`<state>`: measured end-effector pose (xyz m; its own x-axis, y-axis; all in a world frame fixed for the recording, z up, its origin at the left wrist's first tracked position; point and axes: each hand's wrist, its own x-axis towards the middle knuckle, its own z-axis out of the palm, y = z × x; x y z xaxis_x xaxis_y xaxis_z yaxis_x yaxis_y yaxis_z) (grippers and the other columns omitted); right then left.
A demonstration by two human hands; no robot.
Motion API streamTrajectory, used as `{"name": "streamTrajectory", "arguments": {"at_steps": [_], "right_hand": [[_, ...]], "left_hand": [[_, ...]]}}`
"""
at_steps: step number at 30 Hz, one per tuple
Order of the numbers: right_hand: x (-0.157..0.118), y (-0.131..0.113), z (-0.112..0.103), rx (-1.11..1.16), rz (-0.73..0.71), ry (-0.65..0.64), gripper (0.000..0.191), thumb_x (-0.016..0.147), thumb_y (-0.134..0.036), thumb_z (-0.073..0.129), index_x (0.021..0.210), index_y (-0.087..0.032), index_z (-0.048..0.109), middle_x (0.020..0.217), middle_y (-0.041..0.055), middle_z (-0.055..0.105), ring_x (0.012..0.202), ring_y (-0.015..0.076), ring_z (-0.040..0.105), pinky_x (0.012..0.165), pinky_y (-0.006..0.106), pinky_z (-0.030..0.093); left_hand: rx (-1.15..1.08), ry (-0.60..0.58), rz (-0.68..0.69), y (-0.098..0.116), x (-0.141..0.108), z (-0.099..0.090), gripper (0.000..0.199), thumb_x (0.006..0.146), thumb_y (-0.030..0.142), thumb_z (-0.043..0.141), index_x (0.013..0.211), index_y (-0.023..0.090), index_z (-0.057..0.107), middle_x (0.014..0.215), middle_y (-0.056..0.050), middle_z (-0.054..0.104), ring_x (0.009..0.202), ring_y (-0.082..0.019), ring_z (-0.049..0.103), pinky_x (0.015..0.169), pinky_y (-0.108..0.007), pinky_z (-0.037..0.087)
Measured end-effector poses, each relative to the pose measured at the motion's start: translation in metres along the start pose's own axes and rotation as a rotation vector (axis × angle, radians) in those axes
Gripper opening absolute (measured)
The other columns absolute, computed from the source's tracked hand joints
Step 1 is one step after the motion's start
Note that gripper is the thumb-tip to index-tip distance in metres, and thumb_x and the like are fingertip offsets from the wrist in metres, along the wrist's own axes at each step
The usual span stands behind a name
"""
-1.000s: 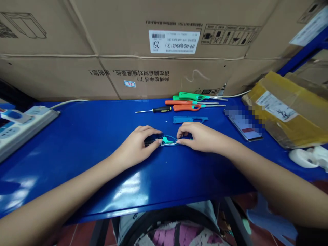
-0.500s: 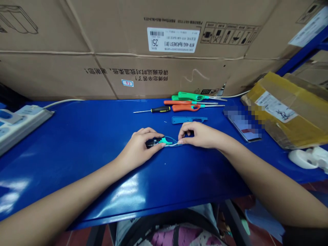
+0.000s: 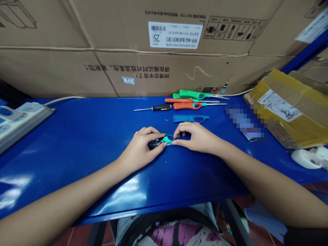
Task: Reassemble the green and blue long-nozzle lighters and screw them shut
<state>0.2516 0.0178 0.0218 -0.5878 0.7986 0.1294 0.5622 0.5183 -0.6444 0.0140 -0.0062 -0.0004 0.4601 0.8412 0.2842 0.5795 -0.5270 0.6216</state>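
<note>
My left hand (image 3: 142,145) is closed around an opened gas lighter (image 3: 153,143), thumb and fingers on either side, keeping it on the blue table. Dark inner parts show between those fingers, and a green trigger (image 3: 167,139) sticks out to the right. With thumb and forefinger pinched, my right hand (image 3: 191,136) holds thin pale wires (image 3: 170,144) at the trigger end; its fingertips cover the wire ends. Behind my right hand lies a loose blue lighter casing half (image 3: 181,118).
Orange lighters (image 3: 187,106) and green lighters (image 3: 191,93) lie behind the casing half, beside a screwdriver (image 3: 162,107). A phone (image 3: 246,124) and a taped yellow package (image 3: 304,112) are at right, a power strip (image 3: 30,124) at left. A large carton (image 3: 123,37) stands behind.
My right hand has moved left, closer to the green trigger, and less of the wires shows. My left hand keeps its hold on the lighter. The view has shifted slightly.
</note>
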Motion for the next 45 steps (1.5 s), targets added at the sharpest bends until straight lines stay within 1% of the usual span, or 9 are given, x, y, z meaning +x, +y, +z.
{"name": "streamTrajectory", "arguments": {"at_steps": [6, 11, 17, 21, 26, 31, 35, 41, 45], "right_hand": [[-0.002, 0.001, -0.001, -0.105, -0.096, -0.003, 0.006, 0.087, -0.023, 0.075, 0.089, -0.018, 0.072, 0.086, 0.0020, 0.070, 0.084, 0.0163, 0.063, 0.079, 0.030, 0.046], [-0.004, -0.004, -0.001, -0.166, -0.077, -0.028, 0.007, 0.088, -0.023, 0.074, 0.086, -0.018, 0.070, 0.089, 0.0031, 0.070, 0.086, 0.0178, 0.063, 0.079, 0.032, 0.046], [-0.005, -0.010, -0.001, -0.103, -0.025, -0.037, 0.004, 0.090, -0.019, 0.070, 0.086, -0.017, 0.071, 0.090, 0.0038, 0.066, 0.085, 0.0169, 0.062, 0.078, 0.031, 0.047], [-0.005, -0.007, 0.000, -0.036, -0.022, -0.034, 0.005, 0.090, -0.018, 0.069, 0.088, -0.018, 0.073, 0.092, 0.0041, 0.066, 0.089, 0.0175, 0.062, 0.082, 0.032, 0.048], [-0.005, -0.003, 0.003, -0.087, -0.082, 0.013, 0.006, 0.089, -0.018, 0.071, 0.084, -0.019, 0.073, 0.095, 0.0054, 0.066, 0.094, 0.0199, 0.060, 0.087, 0.035, 0.047], [-0.005, -0.003, 0.006, -0.233, -0.174, -0.004, 0.013, 0.095, -0.021, 0.063, 0.086, -0.019, 0.072, 0.092, 0.0058, 0.065, 0.093, 0.0215, 0.056, 0.087, 0.038, 0.044], [-0.006, -0.004, 0.008, -0.289, -0.201, -0.028, 0.017, 0.098, -0.020, 0.059, 0.084, -0.019, 0.069, 0.090, 0.0055, 0.066, 0.090, 0.0214, 0.056, 0.086, 0.038, 0.042], [-0.007, -0.005, 0.007, -0.334, -0.238, -0.026, 0.017, 0.099, -0.019, 0.055, 0.086, -0.017, 0.066, 0.089, 0.0061, 0.066, 0.089, 0.0210, 0.056, 0.087, 0.037, 0.041], [-0.007, -0.005, 0.007, -0.336, -0.252, -0.015, 0.017, 0.099, -0.020, 0.054, 0.086, -0.017, 0.064, 0.088, 0.0054, 0.064, 0.085, 0.0196, 0.055, 0.085, 0.035, 0.040]], "left_hand": [[-0.004, -0.042, -0.007, 0.002, 0.000, -0.003, 0.031, 0.093, 0.034, 0.063, 0.119, 0.021, 0.074, 0.108, -0.007, 0.069, 0.099, -0.024, 0.063, 0.089, -0.042, 0.050], [-0.039, -0.044, -0.060, 0.003, 0.002, -0.003, 0.030, 0.091, 0.034, 0.065, 0.116, 0.020, 0.075, 0.106, -0.007, 0.070, 0.097, -0.024, 0.066, 0.088, -0.042, 0.051], [-0.075, -0.047, -0.089, 0.004, 0.004, -0.003, 0.030, 0.089, 0.033, 0.068, 0.113, 0.019, 0.077, 0.105, -0.007, 0.071, 0.098, -0.025, 0.068, 0.091, -0.042, 0.052], [-0.073, -0.058, -0.097, 0.003, 0.005, -0.004, 0.030, 0.089, 0.034, 0.068, 0.114, 0.020, 0.077, 0.107, -0.008, 0.071, 0.099, -0.025, 0.068, 0.092, -0.043, 0.052], [-0.081, -0.065, -0.083, 0.002, 0.004, -0.004, 0.030, 0.089, 0.033, 0.067, 0.115, 0.021, 0.077, 0.107, -0.008, 0.071, 0.098, -0.024, 0.068, 0.095, -0.043, 0.052], [-0.059, -0.047, -0.055, 0.002, 0.003, -0.004, 0.029, 0.091, 0.032, 0.066, 0.115, 0.021, 0.077, 0.106, -0.007, 0.071, 0.098, -0.024, 0.067, 0.093, -0.043, 0.052], [-0.038, -0.042, -0.041, 0.003, 0.002, -0.003, 0.029, 0.092, 0.032, 0.066, 0.117, 0.022, 0.075, 0.105, -0.007, 0.071, 0.097, -0.024, 0.066, 0.091, -0.042, 0.052], [-0.034, -0.042, -0.001, 0.004, -0.001, -0.003, 0.031, 0.095, 0.029, 0.064, 0.124, 0.027, 0.072, 0.108, -0.006, 0.069, 0.099, -0.023, 0.063, 0.091, -0.042, 0.051], [-0.029, -0.032, 0.009, 0.003, -0.002, -0.002, 0.032, 0.094, 0.028, 0.065, 0.125, 0.024, 0.072, 0.108, -0.007, 0.069, 0.098, -0.023, 0.063, 0.090, -0.041, 0.050]]}}
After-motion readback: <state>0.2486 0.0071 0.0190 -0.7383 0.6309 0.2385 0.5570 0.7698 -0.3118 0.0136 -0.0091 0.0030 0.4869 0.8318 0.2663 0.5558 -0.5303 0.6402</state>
